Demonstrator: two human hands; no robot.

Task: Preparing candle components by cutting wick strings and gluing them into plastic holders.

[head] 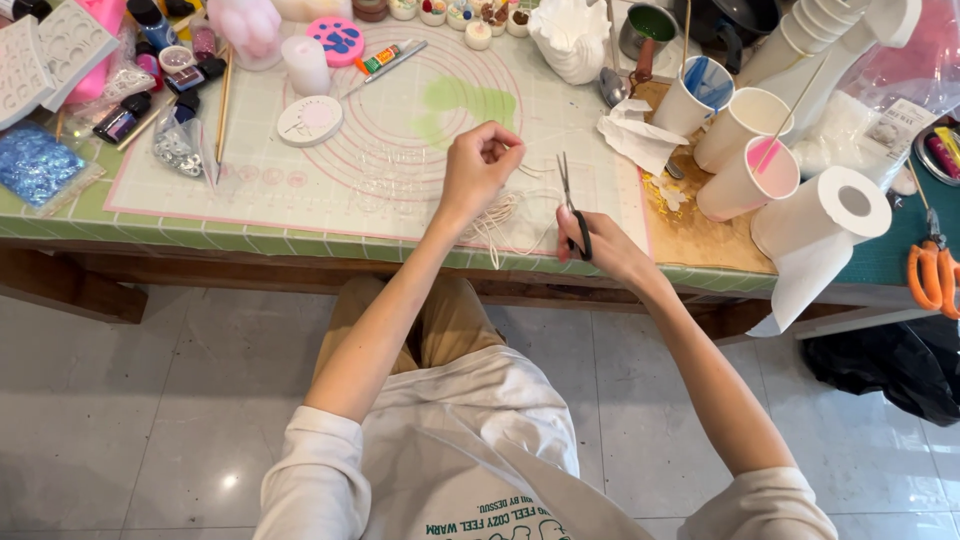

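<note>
- White thin cord (497,215) lies in a loose bundle on the silicone mat (400,120), near the front edge of the counter (60,215), between the two hands.
- One strand of it runs up to the left hand (478,165), whose fingers (500,140) are pinched together on it above the mat.
- The right hand (600,245) holds small black-handled scissors (572,205); its fingers are closed through the handle loops.
- The scissors' long axis runs nearly straight away from the person, tips pointing toward the far side of the counter and handles toward the body. The blades look almost together, just right of the strand; whether they touch it cannot be told.
- To the right stand paper cups (745,150) with stir sticks, a paper towel roll (825,225) and orange-handled scissors (935,265).
- On the left lie a round white disc (310,120), a blue glitter bag (40,165) and small bottles (120,120).
</note>
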